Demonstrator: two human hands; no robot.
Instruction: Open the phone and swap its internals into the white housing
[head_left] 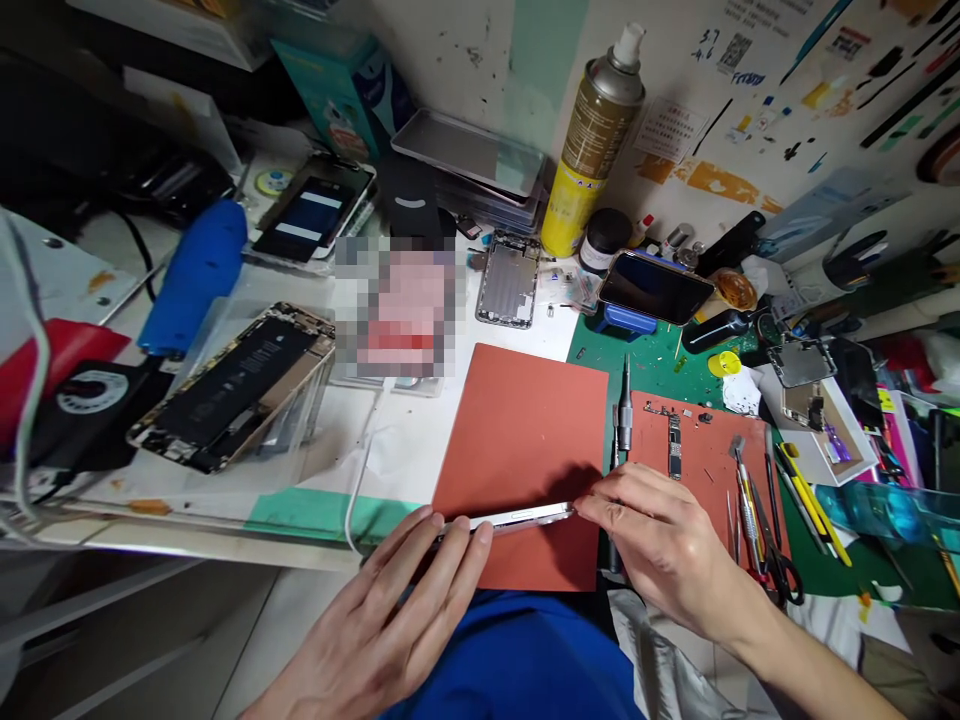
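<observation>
A slim silver smartphone housing (521,516) is tilted on its edge above the brown-red mat (529,430), with its side facing me. My left hand (409,590) is closed on its left end, fingers lying over the upper edge. At the opposite end, my right hand (656,530) pinches with thumb and forefinger against the corner. Whether those fingertips grip the housing itself or a tiny part is hidden. Close beyond the right hand lie a dark screwdriver (625,410) and a narrow phone circuit board (675,447).
Tweezers, scissors (784,575) and a yellow craft knife (814,500) lie to the right. An opened phone with its battery (236,385) rests at left. Behind stand a spray can (592,150) and a phone on a blue stand (624,318). A white cable (360,480) crosses the table edge.
</observation>
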